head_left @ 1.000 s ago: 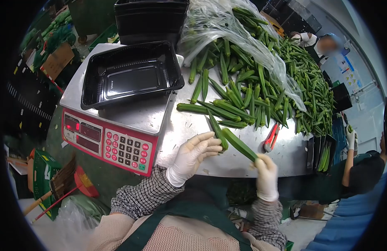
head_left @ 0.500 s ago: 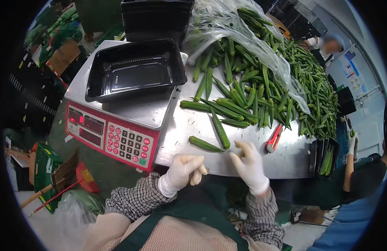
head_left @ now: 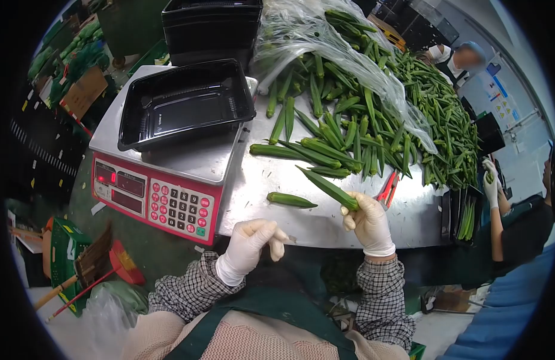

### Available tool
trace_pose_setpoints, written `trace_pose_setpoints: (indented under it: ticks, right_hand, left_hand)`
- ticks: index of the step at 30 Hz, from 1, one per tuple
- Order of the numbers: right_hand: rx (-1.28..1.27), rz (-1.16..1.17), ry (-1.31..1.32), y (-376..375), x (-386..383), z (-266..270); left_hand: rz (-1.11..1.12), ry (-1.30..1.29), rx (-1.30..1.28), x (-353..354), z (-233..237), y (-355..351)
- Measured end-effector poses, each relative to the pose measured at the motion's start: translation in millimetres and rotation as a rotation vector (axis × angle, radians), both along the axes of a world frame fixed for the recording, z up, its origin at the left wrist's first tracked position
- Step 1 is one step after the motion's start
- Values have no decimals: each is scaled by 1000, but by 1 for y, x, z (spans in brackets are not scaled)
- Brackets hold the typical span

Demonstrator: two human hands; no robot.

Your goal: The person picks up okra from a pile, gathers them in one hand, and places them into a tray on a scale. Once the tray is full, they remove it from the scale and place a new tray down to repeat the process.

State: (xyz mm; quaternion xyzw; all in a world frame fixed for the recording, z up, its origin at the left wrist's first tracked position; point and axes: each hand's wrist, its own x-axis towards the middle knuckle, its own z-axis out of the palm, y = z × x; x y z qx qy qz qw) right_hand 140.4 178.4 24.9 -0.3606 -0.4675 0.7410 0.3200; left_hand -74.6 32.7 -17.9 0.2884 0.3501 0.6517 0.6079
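My right hand (head_left: 368, 223), in a white glove, pinches the stem end of an okra pod (head_left: 326, 185) that points up and left above the steel table (head_left: 253, 201). Gloved in white too, my left hand (head_left: 251, 247) is curled at the table's front edge, thumb against the fingers. Whatever lies inside it, if anything, is hidden. Another okra pod (head_left: 291, 200) lies on the steel above my left hand. A large okra heap (head_left: 427, 108) covers the table's back and right. Beside my right hand is a red-handled cutting tool (head_left: 387, 189).
At left, a red weighing scale (head_left: 154, 198) carries a black plastic tray (head_left: 184, 108). Stacked black trays (head_left: 211, 33) stand behind it. Clear plastic film (head_left: 349, 66) partly covers the okra. A co-worker's gloved hand (head_left: 492, 186) is at far right, and another person (head_left: 454, 66) stands behind the heap.
My right hand has taken hold of the okra pod and lifted it off the table. My left hand has shifted slightly left and stays curled. The whole view has moved a little.
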Motion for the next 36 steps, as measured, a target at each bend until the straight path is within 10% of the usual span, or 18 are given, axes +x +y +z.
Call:
trace_pose_setpoints:
  ticks: [5, 12, 18, 22, 25, 28, 36]
  right_hand:
    - [48, 156, -85, -3, 12, 22]
    - [252, 437, -476, -18, -42, 53]
    - [1179, 190, -814, -10, -61, -1]
    - [1102, 154, -827, -3, -62, -16]
    - [359, 97, -561, -3, -60, 13]
    - [158, 105, -416, -2, -55, 19]
    - [347, -45, -444, -14, -56, 16]
  left_hand:
    - [38, -189, -34, -7, -5, 1]
    - [-689, -144, -159, -1, 12, 12]
    - [-184, -82, -95, -4, 0, 1]
    - [-81, -192, -120, -4, -6, 4]
    - [-3, -251, -144, 5, 4, 13]
    - [-20, -317, -164, 4, 14, 29]
    - [-21, -92, -115, 12, 8, 55]
